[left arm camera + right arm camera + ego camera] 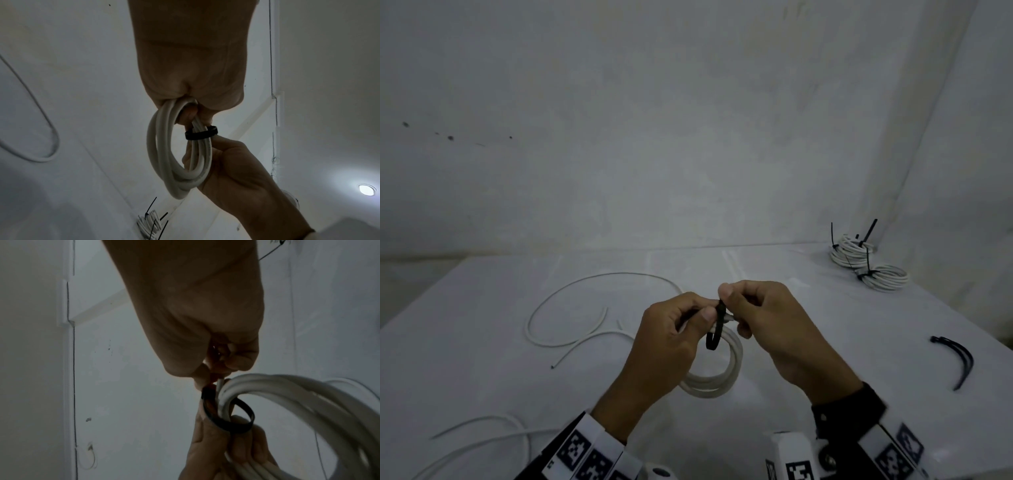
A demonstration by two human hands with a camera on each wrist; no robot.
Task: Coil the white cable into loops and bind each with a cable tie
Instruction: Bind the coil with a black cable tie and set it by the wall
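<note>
A small coil of white cable (724,371) hangs between my two hands above the table. A black cable tie (715,330) forms a loose loop around the coil's top strands (200,134) (227,423). My left hand (702,313) grips the coil (162,154) from the left, its fingers curled through the loops and its thumb against the tie. My right hand (727,301) pinches the tie at the top of its loop, thumb and forefinger pressed together. In the right wrist view the coil (287,395) sweeps off to the right.
Loose white cable (571,291) curves over the table's left side, and more (482,435) lies near the front left. Bound coils (866,262) with black ties sit at the back right corner. Spare black cable ties (959,359) lie at the right edge.
</note>
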